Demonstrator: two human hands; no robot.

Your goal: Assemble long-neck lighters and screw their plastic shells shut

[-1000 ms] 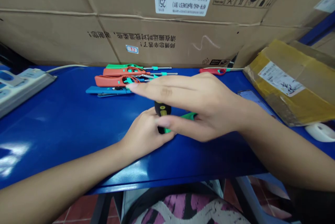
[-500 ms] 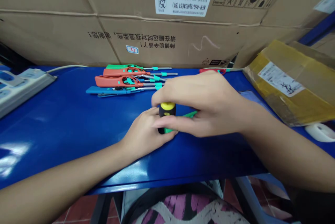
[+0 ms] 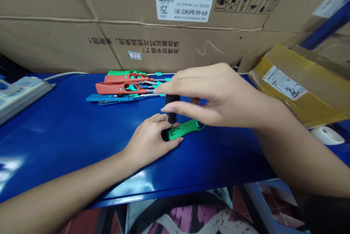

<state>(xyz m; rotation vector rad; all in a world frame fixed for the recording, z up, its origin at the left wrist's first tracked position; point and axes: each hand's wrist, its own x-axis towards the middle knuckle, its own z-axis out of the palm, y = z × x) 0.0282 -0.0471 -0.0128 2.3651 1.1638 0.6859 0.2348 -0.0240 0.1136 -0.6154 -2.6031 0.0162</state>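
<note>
A green lighter (image 3: 186, 128) lies on the blue table (image 3: 68, 131) in front of me. My left hand (image 3: 149, 139) pinches its near end and holds it flat against the table. My right hand (image 3: 216, 97) is closed around the black handle of a small screwdriver (image 3: 172, 109), held upright with its thin tip touching the green lighter near my left fingers. The top of the screwdriver is hidden under my fingers.
Several long lighters, green, orange and blue (image 3: 123, 87), lie side by side at the back of the table. A white power strip (image 3: 19, 93) sits far left. Large cardboard boxes (image 3: 164, 26) stand behind; a taped yellow parcel (image 3: 298, 84) and a white object (image 3: 326, 135) are on the right.
My right hand went from spread fingers to a grip on the screwdriver and lifted it upright, so the tip and more of the green lighter show. The left hand stayed put.
</note>
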